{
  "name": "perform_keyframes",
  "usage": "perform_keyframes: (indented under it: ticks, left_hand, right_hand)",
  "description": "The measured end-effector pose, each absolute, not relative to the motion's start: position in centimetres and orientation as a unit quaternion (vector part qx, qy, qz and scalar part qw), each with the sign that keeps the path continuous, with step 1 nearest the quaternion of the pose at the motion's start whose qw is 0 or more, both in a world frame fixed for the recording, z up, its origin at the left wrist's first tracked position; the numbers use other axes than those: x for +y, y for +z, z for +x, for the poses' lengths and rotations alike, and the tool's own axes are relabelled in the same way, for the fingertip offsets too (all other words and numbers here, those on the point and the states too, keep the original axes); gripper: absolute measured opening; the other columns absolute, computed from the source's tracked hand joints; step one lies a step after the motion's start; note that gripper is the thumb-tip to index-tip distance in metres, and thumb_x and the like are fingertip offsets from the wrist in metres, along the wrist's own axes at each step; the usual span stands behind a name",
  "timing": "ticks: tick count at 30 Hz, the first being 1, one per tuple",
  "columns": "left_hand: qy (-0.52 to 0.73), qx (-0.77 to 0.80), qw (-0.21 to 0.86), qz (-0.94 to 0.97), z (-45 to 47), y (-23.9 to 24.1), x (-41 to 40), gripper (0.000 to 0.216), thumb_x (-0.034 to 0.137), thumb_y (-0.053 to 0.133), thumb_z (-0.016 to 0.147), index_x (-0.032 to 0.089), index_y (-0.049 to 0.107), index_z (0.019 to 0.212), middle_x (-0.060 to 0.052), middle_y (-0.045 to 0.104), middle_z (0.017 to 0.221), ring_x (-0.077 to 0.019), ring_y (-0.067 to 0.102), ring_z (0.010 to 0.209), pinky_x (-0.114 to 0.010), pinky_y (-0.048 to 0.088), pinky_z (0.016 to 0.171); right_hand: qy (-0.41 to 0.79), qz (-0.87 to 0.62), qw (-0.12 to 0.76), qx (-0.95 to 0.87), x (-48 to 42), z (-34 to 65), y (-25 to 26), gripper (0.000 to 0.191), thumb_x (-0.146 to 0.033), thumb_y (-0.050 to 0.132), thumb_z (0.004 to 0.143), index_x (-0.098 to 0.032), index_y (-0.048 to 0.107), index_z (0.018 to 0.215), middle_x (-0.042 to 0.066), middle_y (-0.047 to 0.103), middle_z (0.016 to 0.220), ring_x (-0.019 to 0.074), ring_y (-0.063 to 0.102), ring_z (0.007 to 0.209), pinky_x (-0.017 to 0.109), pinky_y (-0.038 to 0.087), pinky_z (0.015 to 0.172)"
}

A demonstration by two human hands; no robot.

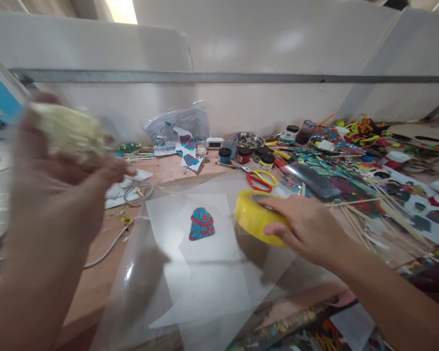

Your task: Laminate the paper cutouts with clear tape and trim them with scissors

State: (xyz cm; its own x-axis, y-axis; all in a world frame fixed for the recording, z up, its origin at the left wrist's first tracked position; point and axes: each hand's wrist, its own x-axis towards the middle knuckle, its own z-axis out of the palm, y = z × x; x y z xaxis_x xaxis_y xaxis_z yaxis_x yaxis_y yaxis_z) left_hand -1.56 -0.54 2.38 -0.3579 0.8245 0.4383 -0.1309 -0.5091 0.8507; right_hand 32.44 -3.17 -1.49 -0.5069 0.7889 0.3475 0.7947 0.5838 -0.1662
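Observation:
My left hand (62,170) is raised at the left, its fingers closed around a pale yellowish crumpled lump (71,131), blurred by motion. In my right hand (303,224) is a roll of yellow tape (252,219), gripped by its rim above the table. Between the hands, a small bell-shaped cutout (201,224) coloured red and blue lies on white paper (208,273). A clear plastic sheet (128,292) spreads around that paper. Just behind the tape rest scissors (259,180) with red and yellow handles.
Paint jars (244,155) and a small white digital clock (214,143) stand along the back. A dark phone (312,181) and many thin wooden sticks (395,214) crowd the right side. A white cable (106,253) runs across the left.

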Motion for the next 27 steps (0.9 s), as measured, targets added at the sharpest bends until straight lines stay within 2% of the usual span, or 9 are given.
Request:
perform_keyframes:
  ticks: [2, 5, 8, 10, 13, 16, 21, 25, 27]
  left_hand:
    - [0.710, 0.368, 0.293, 0.524, -0.1, 1.4, -0.3, 0.074, -0.003, 0.081, 0.076, 0.032, 0.055, 0.136, 0.011, 0.067, 0.096, -0.0036, 0.061, 0.069, -0.013, 0.061, 0.071]
    - [0.679, 0.367, 0.262, 0.579, 1.2, 0.4, -0.1, 0.078, 0.009, 0.087, 0.073, 0.038, 0.056, 0.138, 0.006, 0.064, 0.083, -0.0090, 0.062, 0.063, -0.021, 0.064, 0.066]
    - [0.676, 0.347, 0.183, 0.624, 1.5, 0.5, -0.6, 0.093, 0.016, 0.094, 0.062, 0.041, 0.055, 0.142, 0.004, 0.062, 0.097, -0.0104, 0.063, 0.066, -0.026, 0.065, 0.066]
    - [0.672, 0.344, 0.146, 0.640, 1.7, 0.9, -1.4, 0.091, 0.017, 0.093, 0.063, 0.041, 0.055, 0.142, 0.003, 0.060, 0.120, -0.0104, 0.062, 0.073, -0.027, 0.065, 0.071]
    - [0.654, 0.353, 0.106, 0.661, 2.1, 1.7, -2.5, 0.091, 0.019, 0.090, 0.066, 0.044, 0.052, 0.144, 0.007, 0.045, 0.150, -0.0183, 0.060, 0.108, -0.025, 0.062, 0.078]
    - [0.647, 0.331, 0.104, 0.679, 2.1, 2.2, -3.1, 0.088, 0.020, 0.087, 0.070, 0.045, 0.049, 0.145, 0.014, 0.037, 0.158, -0.0206, 0.050, 0.130, -0.019, 0.058, 0.074]
    - [0.642, 0.306, 0.147, 0.687, 1.4, 2.3, -2.9, 0.077, 0.007, 0.071, 0.080, 0.038, 0.045, 0.147, 0.010, 0.033, 0.161, -0.0172, 0.051, 0.131, -0.015, 0.057, 0.077]
    - [0.637, 0.299, 0.187, 0.685, 0.8, 2.1, -2.1, 0.075, 0.011, 0.063, 0.085, 0.035, 0.038, 0.151, 0.004, 0.028, 0.165, -0.0220, 0.060, 0.122, -0.032, 0.061, 0.087]
    - [0.631, 0.306, 0.202, 0.683, 0.5, 2.0, -1.7, 0.079, 0.011, 0.060, 0.085, 0.032, 0.031, 0.155, -0.003, 0.036, 0.161, -0.0187, 0.066, 0.111, -0.038, 0.058, 0.092]
  right_hand:
    - [0.003, -0.450, 0.170, -0.877, -3.6, 33.0, -3.7, 0.086, -0.073, 0.022, 0.100, -0.005, 0.073, 0.116, 0.024, 0.078, 0.101, 0.0354, 0.073, 0.087, 0.047, 0.054, 0.075]
    - [0.085, -0.429, 0.134, -0.889, -4.2, 33.5, -5.7, 0.066, -0.065, 0.041, 0.101, -0.010, 0.070, 0.121, 0.020, 0.077, 0.111, 0.0350, 0.072, 0.099, 0.049, 0.056, 0.084]
    - [0.127, -0.446, 0.121, -0.877, -2.7, 34.4, -4.8, 0.039, -0.046, 0.046, 0.105, -0.018, 0.070, 0.119, 0.012, 0.077, 0.112, 0.0288, 0.072, 0.100, 0.041, 0.057, 0.085]
    - [0.071, -0.513, 0.104, -0.849, 0.3, 35.3, -3.5, 0.033, -0.034, 0.045, 0.104, -0.022, 0.068, 0.124, 0.010, 0.075, 0.122, 0.0274, 0.071, 0.109, 0.039, 0.056, 0.092]
    - [0.003, -0.566, 0.040, -0.823, 6.6, 36.5, -2.9, 0.048, -0.025, 0.054, 0.099, -0.020, 0.052, 0.147, 0.015, 0.059, 0.147, 0.0360, 0.057, 0.133, 0.047, 0.047, 0.107]
    - [0.015, -0.587, -0.028, -0.809, 12.1, 36.9, -4.1, 0.058, -0.022, 0.066, 0.094, -0.018, 0.050, 0.149, 0.020, 0.064, 0.137, 0.0381, 0.066, 0.118, 0.049, 0.053, 0.099]
    - [0.029, -0.590, -0.123, -0.798, 15.7, 36.5, -5.1, 0.035, -0.033, 0.065, 0.100, -0.019, 0.061, 0.132, 0.010, 0.065, 0.131, 0.0253, 0.068, 0.107, 0.046, 0.059, 0.090]
    - [-0.027, -0.605, -0.139, -0.784, 15.7, 36.1, -5.5, 0.036, -0.033, 0.065, 0.100, -0.019, 0.061, 0.132, 0.011, 0.063, 0.133, 0.0268, 0.067, 0.110, 0.048, 0.058, 0.092]
    - [-0.051, -0.606, -0.135, -0.782, 15.3, 35.9, -5.5, 0.036, -0.033, 0.066, 0.100, -0.019, 0.061, 0.132, 0.011, 0.062, 0.135, 0.0274, 0.066, 0.113, 0.049, 0.057, 0.093]
